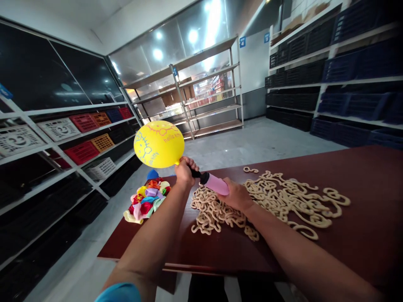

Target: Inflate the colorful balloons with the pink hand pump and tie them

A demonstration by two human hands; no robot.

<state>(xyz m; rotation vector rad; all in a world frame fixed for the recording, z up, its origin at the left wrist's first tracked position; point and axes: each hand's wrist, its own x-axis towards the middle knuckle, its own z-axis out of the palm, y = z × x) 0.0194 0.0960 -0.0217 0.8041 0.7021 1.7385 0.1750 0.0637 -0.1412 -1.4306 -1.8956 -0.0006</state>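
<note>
A yellow balloon (159, 144) with printed cartoon drawings and lettering is inflated at the end of a pink and black hand pump (215, 183). My left hand (185, 170) is closed where the balloon's neck meets the pump's black nozzle end. Around the pink barrel my right hand (236, 193) is wrapped. The pump slants down to the right, held above the table. Below it lies a tangled heap of beige, curly rope-like pieces (217, 216). Left of my left forearm sits a pile of limp, uninflated balloons (146, 203) in many colours.
The dark red table (362, 184) has its front edge close to my body. Shelves with red, orange and white crates (83, 122) line the left. A metal rack (189, 90) stands at the back, and shelves of dark crates (296, 98) are on the right.
</note>
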